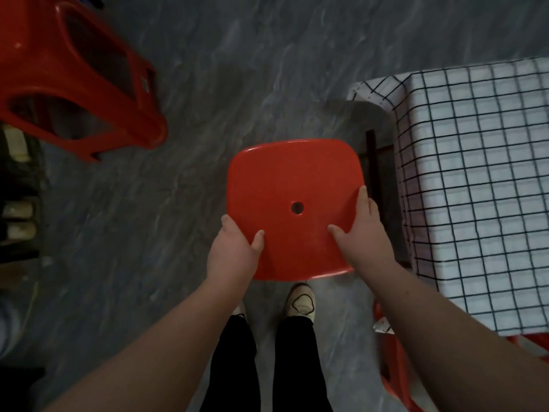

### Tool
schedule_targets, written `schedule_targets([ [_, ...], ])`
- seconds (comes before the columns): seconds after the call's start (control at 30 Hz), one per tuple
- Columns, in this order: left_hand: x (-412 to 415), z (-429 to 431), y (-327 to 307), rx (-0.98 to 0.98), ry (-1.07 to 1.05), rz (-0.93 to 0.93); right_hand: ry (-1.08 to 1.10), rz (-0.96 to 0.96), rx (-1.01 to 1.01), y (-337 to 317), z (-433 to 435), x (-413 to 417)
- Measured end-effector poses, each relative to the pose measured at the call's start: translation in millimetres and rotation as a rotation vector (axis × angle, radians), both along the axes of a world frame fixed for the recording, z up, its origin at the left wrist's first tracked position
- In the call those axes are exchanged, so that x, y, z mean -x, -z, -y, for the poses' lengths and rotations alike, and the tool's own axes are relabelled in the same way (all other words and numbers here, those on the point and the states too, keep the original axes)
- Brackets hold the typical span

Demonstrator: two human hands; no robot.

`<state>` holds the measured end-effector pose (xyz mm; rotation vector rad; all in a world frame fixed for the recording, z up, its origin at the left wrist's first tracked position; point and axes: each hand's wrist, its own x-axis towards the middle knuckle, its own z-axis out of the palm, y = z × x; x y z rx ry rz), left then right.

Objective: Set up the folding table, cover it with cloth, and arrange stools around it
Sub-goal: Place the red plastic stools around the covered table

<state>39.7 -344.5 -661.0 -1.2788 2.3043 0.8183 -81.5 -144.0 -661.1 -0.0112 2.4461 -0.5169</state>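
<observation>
Grey marbled floor (208,84) spreads beneath red stool (285,185) and checked tablecloth (475,173).

The left grip (234,248) and right grip (362,230) clasped the near corners of a red plastic stool (285,185), with the thumbs lying on its seat either side of the centre hole. Just to its right stood the counter (371,162) under a white black-checked cloth (475,173). A second red stool (74,75) sat at upper left, and a third red stool (395,379) showed below the cloth's near edge. The grey marbled floor (237,69) lay beneath, with pale shoes (300,301) close to the held stool.
</observation>
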Motion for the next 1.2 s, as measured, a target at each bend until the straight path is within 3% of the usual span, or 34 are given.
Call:
schedule_targets([
  [0.2,1,5,-14,-0.038,0.086,0.143,-0.043,0.103,-0.075,-17,4,2],
  [0.3,-4,11,-52,-0.014,0.178,0.068,-0.094,0.067,-0.047,-58,12,1],
  [0.47,-19,24,-160,0.089,0.328,-0.017,-0.255,-0.003,-0.022,-171,21,-21],
  [0.7,-71,27,-345,0.252,0.385,-0.155,-0.443,-0.192,0.115,-356,34,-73],
  [0.9,-132,18,-431,0.301,0.337,-0.150,-0.659,-0.334,0.160,-439,48,-112],
  [1.2,-171,123,-464,0.380,0.089,-0.171,-0.853,-0.472,0.225,-477,174,-123],
])
